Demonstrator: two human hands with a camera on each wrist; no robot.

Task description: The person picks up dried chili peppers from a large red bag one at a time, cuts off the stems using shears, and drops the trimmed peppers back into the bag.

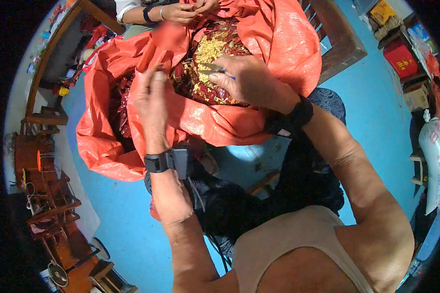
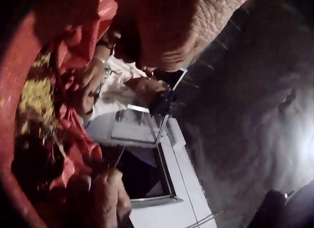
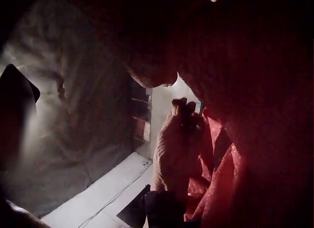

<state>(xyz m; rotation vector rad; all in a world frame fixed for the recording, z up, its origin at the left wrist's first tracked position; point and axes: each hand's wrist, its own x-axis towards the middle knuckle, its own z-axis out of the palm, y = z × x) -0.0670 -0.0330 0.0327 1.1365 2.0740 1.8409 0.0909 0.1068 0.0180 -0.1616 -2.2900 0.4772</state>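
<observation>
My right hand [image 1: 249, 80] grips a small pointed metal tool [image 1: 212, 68] with a bit of blue at the handle, over yellow seeds [image 1: 211, 49] and dark red dried pods [image 1: 181, 80]. These lie in an open orange-red sack [image 1: 215, 119]. To the left, my left hand [image 1: 151, 105] is raised over the sack's folded edge, thumb and fingers close together; whether something small is between them cannot be told. The right wrist view shows the left hand [image 3: 169, 149] with bent fingers beside the sack [image 3: 216, 188]. In the left wrist view the right hand [image 2: 110, 196] has curled fingers.
Another person's hands [image 1: 183, 12] are at the sack's far edge. More red pods [image 1: 122, 107] fill its left side. A wooden chair [image 1: 340, 44] stands at the upper right, wooden furniture [image 1: 49, 185] at the left, and a white bag [image 1: 434, 161] at the far right.
</observation>
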